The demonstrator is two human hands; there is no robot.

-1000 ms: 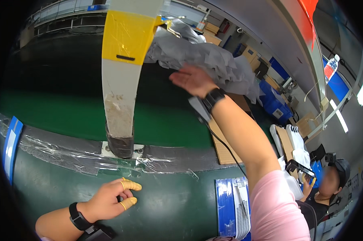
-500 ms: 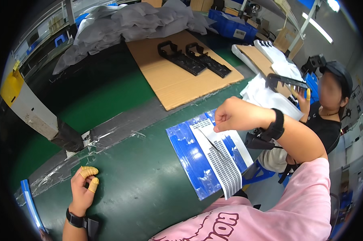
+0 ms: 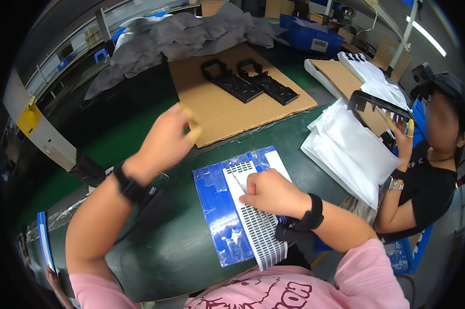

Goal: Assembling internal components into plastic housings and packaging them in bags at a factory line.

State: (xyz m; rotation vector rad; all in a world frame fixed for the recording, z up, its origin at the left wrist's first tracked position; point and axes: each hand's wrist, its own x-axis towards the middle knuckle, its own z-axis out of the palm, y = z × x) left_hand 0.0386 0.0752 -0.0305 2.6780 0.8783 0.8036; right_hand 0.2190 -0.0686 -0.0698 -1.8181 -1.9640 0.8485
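A blue plastic sheet (image 3: 217, 216) lies on the green table in front of me, with a white label sheet (image 3: 258, 232) of small black marks on top of it. My right hand (image 3: 269, 193) rests on the label sheet, fingers curled and pinching at its left edge. My left hand (image 3: 166, 138) hovers above the table near the front edge of a cardboard sheet (image 3: 217, 110). Its fingers are loosely spread, wear yellow fingertip covers and hold nothing. Both wrists carry black bands.
Two black plastic parts (image 3: 248, 82) lie on the cardboard. Grey bags (image 3: 181, 33) are piled behind it. At the right a co-worker holds a black part (image 3: 377, 105) over a stack of white bags (image 3: 353, 152). A blue crate (image 3: 304, 36) stands at the back.
My right hand came down from the air onto the label sheet. My left hand rose from the table at the lower left toward the cardboard edge. The view tilted toward the table.
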